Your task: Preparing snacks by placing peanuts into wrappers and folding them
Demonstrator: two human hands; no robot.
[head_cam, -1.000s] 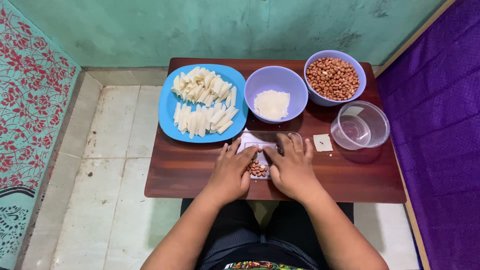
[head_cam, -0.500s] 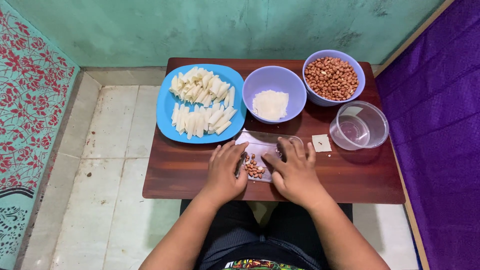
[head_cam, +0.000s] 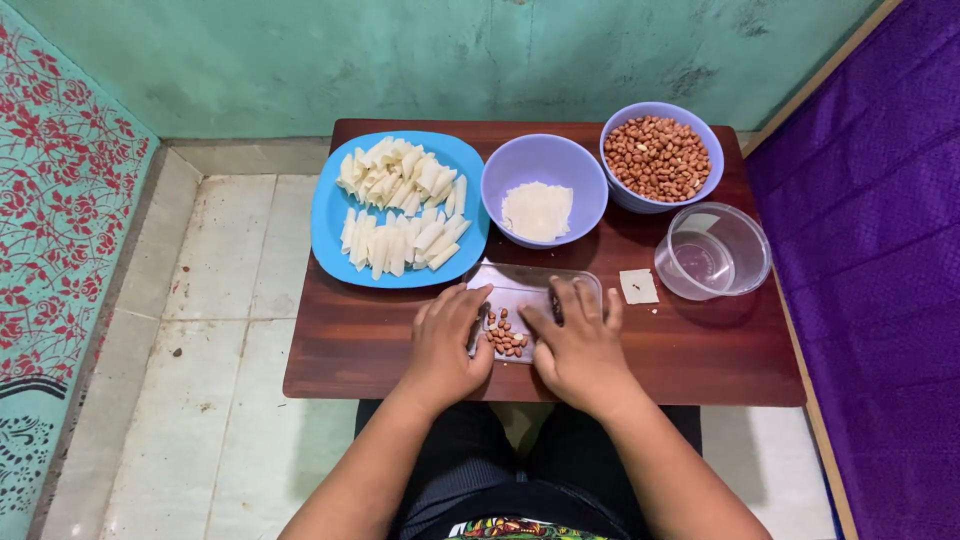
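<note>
My left hand [head_cam: 450, 340] and my right hand [head_cam: 577, 340] rest flat on a clear plastic sheet [head_cam: 530, 290] at the near middle of a small dark wooden table [head_cam: 350, 350]. Between the two hands lies a small pile of brown peanuts [head_cam: 506, 336] on that sheet. The fingers of both hands are spread and press down on the sheet at either side of the pile. Neither hand grips anything that I can see.
A blue plate [head_cam: 330, 215] of pale cut strips is at the back left. A purple bowl [head_cam: 590, 175] with white powder and a purple bowl of peanuts [head_cam: 658, 157] stand behind. A clear plastic tub [head_cam: 712, 252] and a small white square piece [head_cam: 638, 286] are at the right.
Both hands have drawn a little apart, and the pile of peanuts between them now shows more plainly.
</note>
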